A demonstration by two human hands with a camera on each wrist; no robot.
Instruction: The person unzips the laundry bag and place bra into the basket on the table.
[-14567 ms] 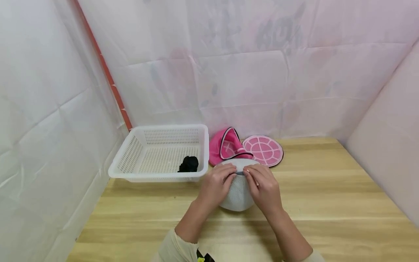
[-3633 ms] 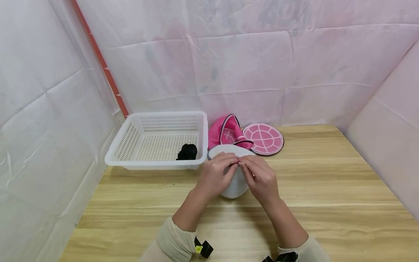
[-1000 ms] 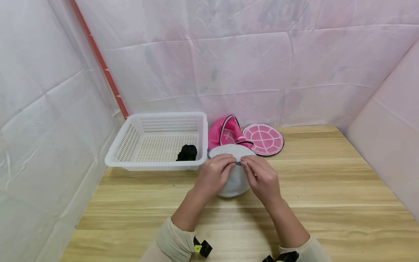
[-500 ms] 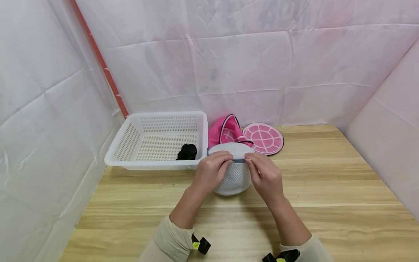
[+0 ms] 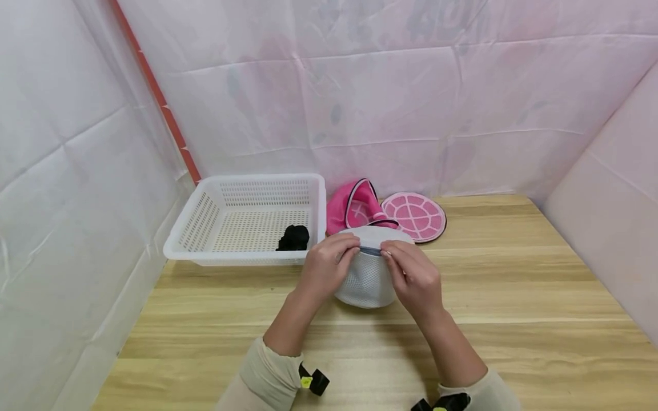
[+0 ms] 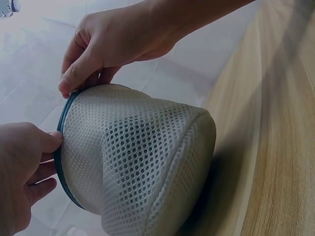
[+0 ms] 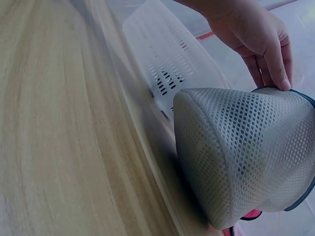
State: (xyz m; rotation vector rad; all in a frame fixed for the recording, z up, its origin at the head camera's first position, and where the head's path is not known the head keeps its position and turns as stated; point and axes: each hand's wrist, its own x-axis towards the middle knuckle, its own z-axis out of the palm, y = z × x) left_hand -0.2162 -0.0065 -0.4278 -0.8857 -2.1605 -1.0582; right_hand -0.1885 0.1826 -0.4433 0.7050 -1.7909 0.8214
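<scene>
A white mesh laundry bag [image 5: 366, 279], shaped like a short drum, stands on the table in front of me. A dark blue-grey zipper [image 5: 371, 251] runs round its upper rim, under the pale round lid [image 5: 380, 233]. My left hand [image 5: 327, 264] pinches the rim on the left with thumb and fingers. On the right, my right hand [image 5: 415, 278] pinches the same rim, a short stretch of zipper showing between the two. Something dark shows through the mesh side [image 6: 133, 152] in the left wrist view.
A white perforated plastic basket [image 5: 247, 255] stands at the back left, a black bundled cloth [image 5: 294, 237] inside. Behind the mesh bag lie a crumpled pink bag [image 5: 339, 211] and a flat pink mesh disc [image 5: 414, 217]. White sheeting [image 5: 380, 103] hangs behind the wooden table [image 5: 514, 297].
Over the last second my left hand has slid left along the rim, and the gap between my hands has widened, baring more zipper. Basket and pink things stay put.
</scene>
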